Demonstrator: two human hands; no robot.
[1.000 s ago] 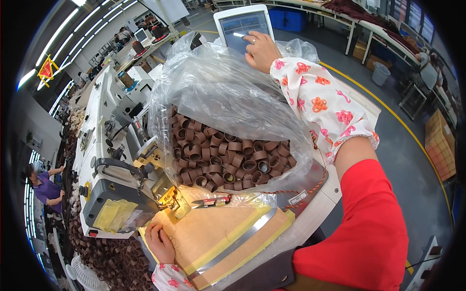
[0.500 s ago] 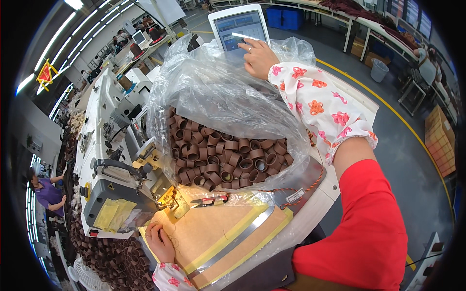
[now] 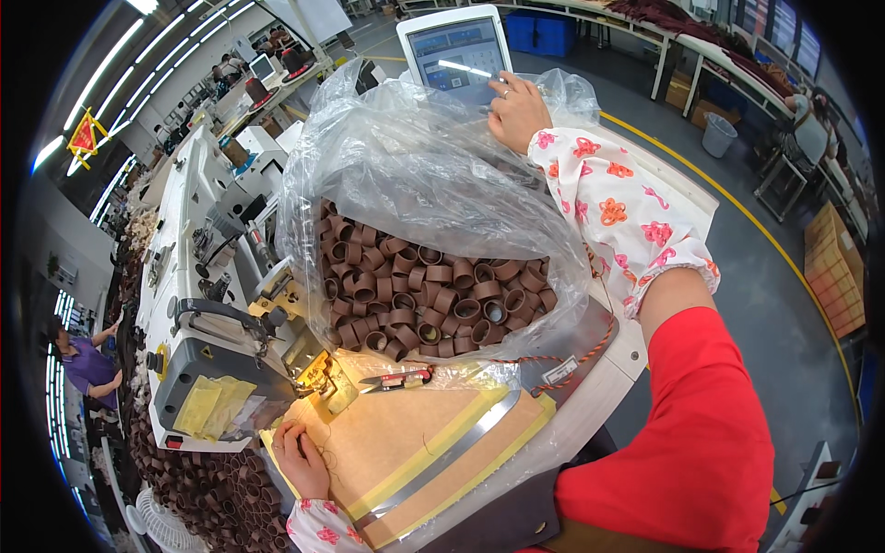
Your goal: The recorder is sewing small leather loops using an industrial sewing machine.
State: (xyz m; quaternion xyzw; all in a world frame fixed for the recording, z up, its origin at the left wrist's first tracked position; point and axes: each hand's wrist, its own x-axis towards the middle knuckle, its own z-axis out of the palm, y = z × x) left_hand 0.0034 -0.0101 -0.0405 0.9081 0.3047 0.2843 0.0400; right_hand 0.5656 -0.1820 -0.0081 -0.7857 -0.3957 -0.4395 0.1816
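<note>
My right hand (image 3: pixel 519 112) reaches up to the lower right corner of a white-framed touchscreen (image 3: pixel 455 57), its forefinger stretched out and nothing held. Down by the sewing machine (image 3: pixel 226 346), my left hand (image 3: pixel 301 463) rests on the left edge of a tan work board (image 3: pixel 406 442) with yellow tape borders, fingers slightly bent and holding nothing visible. Between the hands, a large clear plastic bag (image 3: pixel 396 138) lies open, full of brown ring-shaped pieces (image 3: pixel 433 300). Red-handled thread snips (image 3: pixel 396 379) lie on the board, under the machine's lit needle area.
More brown rings (image 3: pixel 221 498) are heaped at the lower left, beside a white round slatted object (image 3: pixel 166 521). A striped cord (image 3: pixel 599 348) with a tag runs along the table's right side. A person in purple (image 3: pixel 89 369) stands at far left; a bin (image 3: pixel 719 135) stands on the floor.
My right hand has drawn back from the middle of the screen toward its lower right corner. The left hand stays in about the same place.
</note>
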